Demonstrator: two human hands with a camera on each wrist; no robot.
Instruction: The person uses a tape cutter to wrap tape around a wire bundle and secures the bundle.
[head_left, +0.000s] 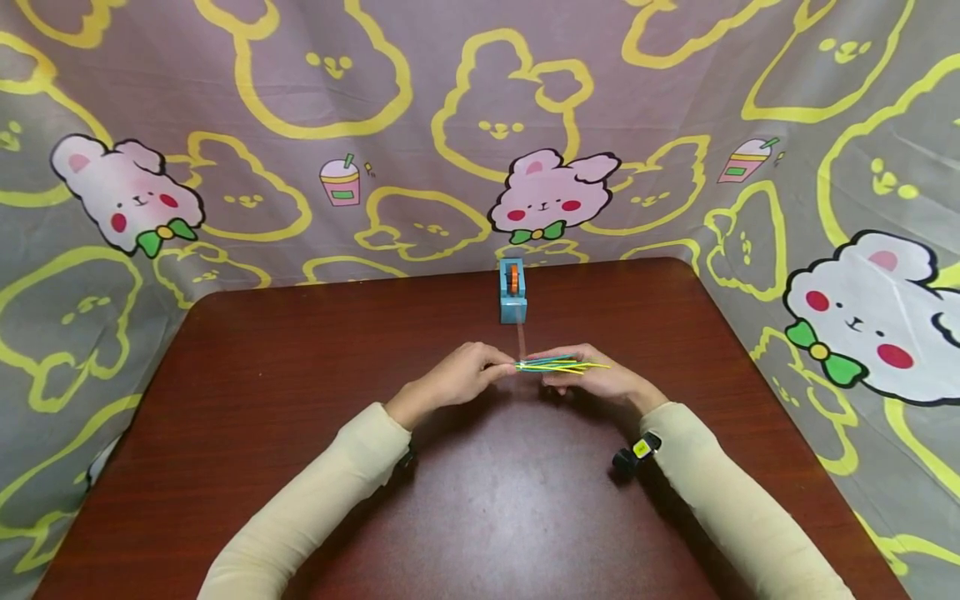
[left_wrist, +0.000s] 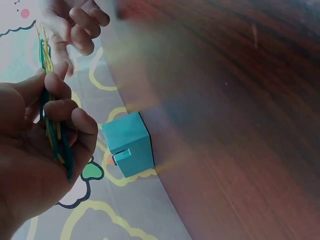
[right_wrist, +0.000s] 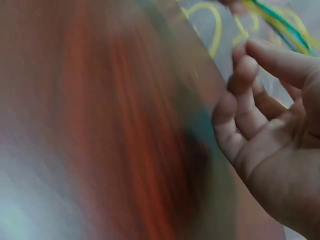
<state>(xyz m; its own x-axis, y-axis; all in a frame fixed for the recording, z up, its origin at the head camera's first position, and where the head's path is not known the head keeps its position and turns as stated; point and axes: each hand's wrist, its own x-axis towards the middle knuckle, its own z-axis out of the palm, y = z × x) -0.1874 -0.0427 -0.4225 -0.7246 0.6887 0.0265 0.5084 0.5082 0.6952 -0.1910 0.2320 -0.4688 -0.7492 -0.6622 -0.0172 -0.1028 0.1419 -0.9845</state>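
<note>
My left hand point(head_left: 468, 372) pinches one end of a bundle of thin yellow and teal strands point(head_left: 558, 365), which fans out to the right. In the left wrist view the strands point(left_wrist: 48, 100) run along the curled fingers. A strip of clear tape point(head_left: 522, 337) stretches from the blue tape dispenser point(head_left: 513, 310) to the bundle, close to the left fingertips. Just behind the strands is my right hand point(head_left: 600, 375), its fingers bent and their tips near the tape. Whether those fingers grip the tape I cannot tell. The right wrist view shows this hand point(right_wrist: 280, 120) with thumb and fingertips drawn close.
The dispenser, with an orange tape roll point(head_left: 514, 278), stands near the far edge of a dark red-brown table point(head_left: 300, 350). A grey curtain point(head_left: 420, 100) with yellow outlines and bunny faces hangs around the back and sides. Small dark cameras sit at both wrists.
</note>
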